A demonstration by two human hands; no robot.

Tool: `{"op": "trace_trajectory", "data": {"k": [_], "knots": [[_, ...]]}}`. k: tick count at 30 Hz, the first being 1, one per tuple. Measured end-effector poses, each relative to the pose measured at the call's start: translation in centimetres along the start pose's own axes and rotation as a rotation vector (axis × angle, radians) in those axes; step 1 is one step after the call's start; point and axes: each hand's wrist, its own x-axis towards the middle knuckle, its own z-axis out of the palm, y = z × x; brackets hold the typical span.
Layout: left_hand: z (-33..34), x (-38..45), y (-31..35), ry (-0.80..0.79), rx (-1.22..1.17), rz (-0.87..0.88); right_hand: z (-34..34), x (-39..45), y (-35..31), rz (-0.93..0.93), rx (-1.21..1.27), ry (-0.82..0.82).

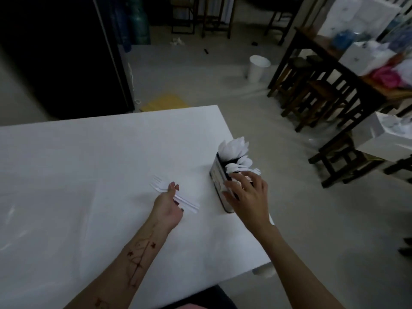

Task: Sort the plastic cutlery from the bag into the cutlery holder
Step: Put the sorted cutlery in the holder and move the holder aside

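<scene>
Head view: the left hand (169,206) grips a small bunch of white plastic forks (171,192) just above the white tabletop (78,163), tines pointing far-left, handles sticking out near-right. Over to the right, the right hand (246,190) reaches onto the cutlery holder (219,181), fingers spread and relaxed over its near compartment, touching the cutlery there. The holder stands near the tabletop's right edge, white spoons (235,148) fanning out of its far compartment.

A white desk (89,175) carries a dark cutlery holder (219,181) near its right edge, stuffed with white plastic cutlery, and a few white plastic forks (165,188) lying left of it.
</scene>
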Motion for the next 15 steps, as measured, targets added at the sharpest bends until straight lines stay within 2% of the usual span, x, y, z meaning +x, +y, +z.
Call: {"op": "trace_trajectory", "data": {"k": [2, 7, 15], "knots": [[2.5, 0.2, -0.6, -0.016, -0.022, -0.027, -0.1, -0.3, 2.8, -0.046, -0.061, -0.009], [8.5, -0.6, -2.5, -0.073, -0.123, 0.056, 0.5, 1.6, 6.8, -0.147, -0.022, -0.003], [11.6, 0.0, -5.5, -0.115, 0.097, 0.345, 1.4, 3.4, 8.6, -0.060, 0.121, 0.026]]}}
